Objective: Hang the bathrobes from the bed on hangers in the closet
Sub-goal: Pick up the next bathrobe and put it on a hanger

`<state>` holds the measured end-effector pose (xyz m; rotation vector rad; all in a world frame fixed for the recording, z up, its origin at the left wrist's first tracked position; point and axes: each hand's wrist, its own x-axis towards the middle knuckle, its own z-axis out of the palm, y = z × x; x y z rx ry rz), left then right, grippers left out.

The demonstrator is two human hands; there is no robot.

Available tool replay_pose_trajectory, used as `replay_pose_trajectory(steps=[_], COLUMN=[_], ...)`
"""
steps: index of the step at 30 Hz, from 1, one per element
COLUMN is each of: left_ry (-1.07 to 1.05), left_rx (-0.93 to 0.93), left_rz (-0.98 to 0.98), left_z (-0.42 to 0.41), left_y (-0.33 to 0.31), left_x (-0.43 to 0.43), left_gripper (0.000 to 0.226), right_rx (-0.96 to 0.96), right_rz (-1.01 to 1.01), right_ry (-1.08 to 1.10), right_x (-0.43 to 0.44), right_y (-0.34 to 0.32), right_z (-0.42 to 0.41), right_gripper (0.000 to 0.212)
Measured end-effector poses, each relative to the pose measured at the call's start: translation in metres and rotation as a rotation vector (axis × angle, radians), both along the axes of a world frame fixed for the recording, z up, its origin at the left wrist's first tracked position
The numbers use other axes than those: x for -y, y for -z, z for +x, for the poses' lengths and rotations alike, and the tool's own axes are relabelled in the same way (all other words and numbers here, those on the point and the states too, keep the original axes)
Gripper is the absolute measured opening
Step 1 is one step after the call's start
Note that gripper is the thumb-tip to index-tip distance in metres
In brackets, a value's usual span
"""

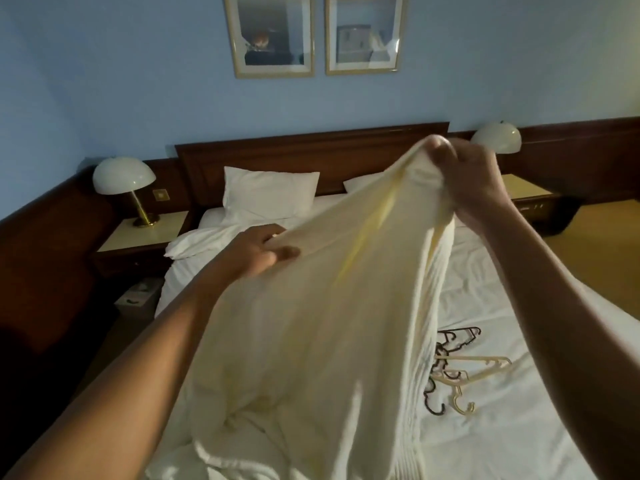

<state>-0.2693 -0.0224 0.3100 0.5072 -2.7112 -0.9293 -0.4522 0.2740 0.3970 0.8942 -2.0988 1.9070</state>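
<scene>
I hold a cream bathrobe (332,306) up over the bed (519,427). My right hand (474,181) grips its top edge high up, in front of the headboard. Lower and to the left, my left hand (256,251) pinches another part of the same edge. The robe hangs down between my arms, and its lower part lies bunched on the sheet with more white cloth (225,459). To the right of the robe, a beige hanger (474,372) and black hangers (453,341) lie on the sheet, partly hidden by the robe.
A pillow (270,195) leans at the dark wooden headboard (311,150). A nightstand with a domed lamp (123,178) stands left of the bed, and another lamp (497,136) stands on the right. Two framed pictures (273,32) hang on the blue wall. Wood floor (602,244) shows at right.
</scene>
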Motion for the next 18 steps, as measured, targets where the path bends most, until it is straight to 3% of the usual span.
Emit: replay_pose_trajectory(steps=[2,4,6,7,8,11,13,15,18], left_ry=[0.105,0.213,0.266,0.24,0.184,-0.014,-0.087,-0.159,-0.26], left_rx=[-0.061,-0.179,-0.238,-0.263,-0.305,-0.402,-0.369,-0.295,-0.109], left_rz=[0.163,0.23,0.177,0.138,0.13,0.302,0.367,0.33,0.19], left_z=[-0.015,-0.037,-0.06,-0.068,-0.075,-0.091,-0.1,-0.108,-0.106], left_y=[-0.019,-0.036,-0.044,-0.045,-0.043,-0.024,-0.008,0.012,0.046], left_x=[-0.031,-0.064,-0.091,-0.1,-0.104,-0.1,-0.1,-0.1,-0.096], left_gripper=[0.066,0.073,0.046,0.026,0.02,0.014,0.013,0.021,0.017], right_rx=[-0.127,-0.183,-0.167,-0.147,-0.134,-0.235,-0.263,-0.189,0.015], right_rz=[0.097,0.201,0.241,0.253,0.288,0.704,0.955,0.979,0.807], right_ry=[-0.059,-0.178,-0.255,-0.277,-0.298,-0.323,-0.306,-0.303,-0.363], right_x=[0.006,0.015,0.02,0.019,0.015,0.001,-0.008,-0.017,-0.032], right_y=[-0.021,-0.026,-0.017,-0.007,0.006,0.069,0.122,0.16,0.189], right_z=[0.009,0.016,0.014,0.006,-0.005,-0.051,-0.083,-0.109,-0.133], right_gripper=[0.042,0.04,0.034,0.03,0.026,0.029,0.034,0.023,0.003])
